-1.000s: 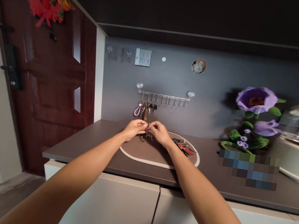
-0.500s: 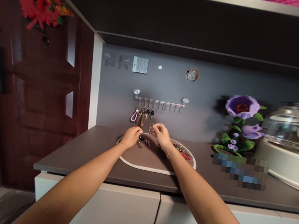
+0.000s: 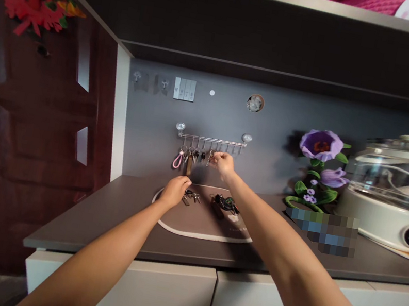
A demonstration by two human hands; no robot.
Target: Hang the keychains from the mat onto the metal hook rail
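Note:
My right hand (image 3: 223, 165) pinches a small bunch of keys (image 3: 210, 157) just under the hooks of the metal hook rail (image 3: 212, 140) on the wall. To its left, several key sets hang from the rail, among them one with a pink strap (image 3: 177, 160) and one with a brown tag (image 3: 189, 164). My left hand (image 3: 175, 191) is low over the brown mat (image 3: 192, 224), fingers pressed together; whether they grip anything is hidden. Beside its fingertips lies a set of keys (image 3: 194, 196). A dark key bunch with a fob (image 3: 226, 203) rests further right on the mat.
A dark shelf (image 3: 248, 30) overhangs the counter (image 3: 101, 209). On the right stand a purple knitted flower (image 3: 321, 145) and a white appliance with a clear cover (image 3: 378, 213). A dark red door (image 3: 46, 163) is at the left.
My right hand has risen with its keys from just above the mat to the hook rail. The left hand stays low by the keys on the mat. The view has shifted slightly right.

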